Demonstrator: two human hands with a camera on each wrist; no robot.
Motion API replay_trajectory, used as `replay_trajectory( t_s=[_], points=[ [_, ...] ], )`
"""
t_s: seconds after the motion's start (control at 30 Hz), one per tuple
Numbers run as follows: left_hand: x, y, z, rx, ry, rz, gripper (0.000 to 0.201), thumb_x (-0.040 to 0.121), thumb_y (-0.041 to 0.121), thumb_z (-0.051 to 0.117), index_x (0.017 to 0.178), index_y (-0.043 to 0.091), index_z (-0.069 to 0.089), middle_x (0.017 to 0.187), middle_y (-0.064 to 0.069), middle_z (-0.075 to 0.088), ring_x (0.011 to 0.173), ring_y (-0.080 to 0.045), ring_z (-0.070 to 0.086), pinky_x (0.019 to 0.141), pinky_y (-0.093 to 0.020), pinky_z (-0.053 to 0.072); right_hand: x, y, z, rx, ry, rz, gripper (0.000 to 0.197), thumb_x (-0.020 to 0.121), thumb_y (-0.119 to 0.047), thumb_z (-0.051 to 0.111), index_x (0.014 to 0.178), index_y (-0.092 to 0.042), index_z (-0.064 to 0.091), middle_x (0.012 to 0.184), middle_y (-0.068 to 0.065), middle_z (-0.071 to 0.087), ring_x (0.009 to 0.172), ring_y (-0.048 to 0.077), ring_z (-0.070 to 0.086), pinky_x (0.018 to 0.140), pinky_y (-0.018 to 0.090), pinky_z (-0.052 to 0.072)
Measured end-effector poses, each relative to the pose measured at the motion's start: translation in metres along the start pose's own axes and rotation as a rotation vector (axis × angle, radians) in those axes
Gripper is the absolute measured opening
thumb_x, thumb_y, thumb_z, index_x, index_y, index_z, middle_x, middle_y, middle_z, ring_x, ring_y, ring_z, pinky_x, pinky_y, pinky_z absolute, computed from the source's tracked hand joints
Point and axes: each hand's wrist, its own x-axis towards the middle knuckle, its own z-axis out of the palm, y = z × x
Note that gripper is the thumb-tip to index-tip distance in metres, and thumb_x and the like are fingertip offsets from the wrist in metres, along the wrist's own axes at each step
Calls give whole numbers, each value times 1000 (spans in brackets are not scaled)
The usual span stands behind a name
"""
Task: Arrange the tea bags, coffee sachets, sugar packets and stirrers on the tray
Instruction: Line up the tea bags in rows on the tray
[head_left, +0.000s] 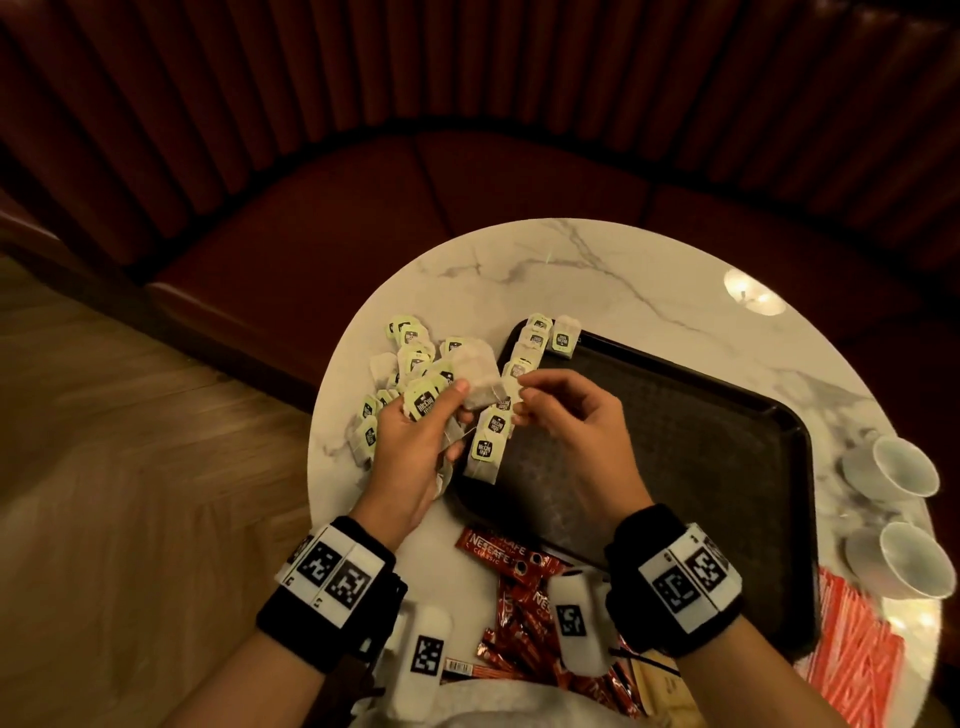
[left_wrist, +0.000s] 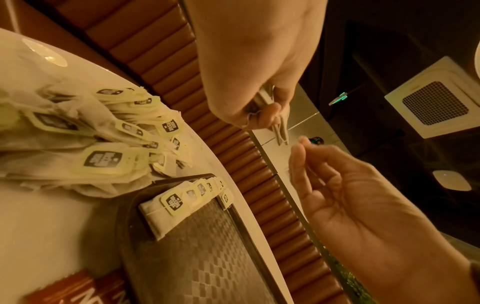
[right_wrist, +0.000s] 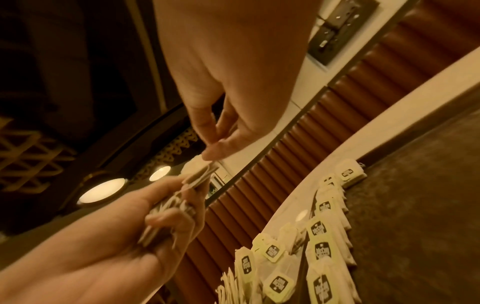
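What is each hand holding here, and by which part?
The left hand grips a fanned bunch of tea bags by their lower ends. Fingertips of the right hand reach the top bag at its edge; a pinch cannot be told.

Black wristbands (head_left: 283, 623) carry white blocks (head_left: 332, 577) printed with black square codes.

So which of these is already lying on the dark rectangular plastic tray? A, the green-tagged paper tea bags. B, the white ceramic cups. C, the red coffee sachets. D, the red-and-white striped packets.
A: a row of green-tagged paper tea bags lies along the left edge of the dark rectangular plastic tray. The red coffee sachets, red-and-white striped packets and white ceramic cups sit off it on the marble table.
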Motion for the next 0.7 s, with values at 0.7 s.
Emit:
replay_trajectory(
  t_s=[0.7],
  points=[
    [-3, 0, 2, 93, -18, -51, 12, 89, 20, 67, 99, 12, 65, 78, -5, 66, 63, -12, 57, 43, -19, 37, -9, 17, -4, -181, -263, 180, 16, 93, -17, 67, 99, -5, 75, 76, -4, 67, 67, 4, 54, 66, 18, 45]
  ],
)
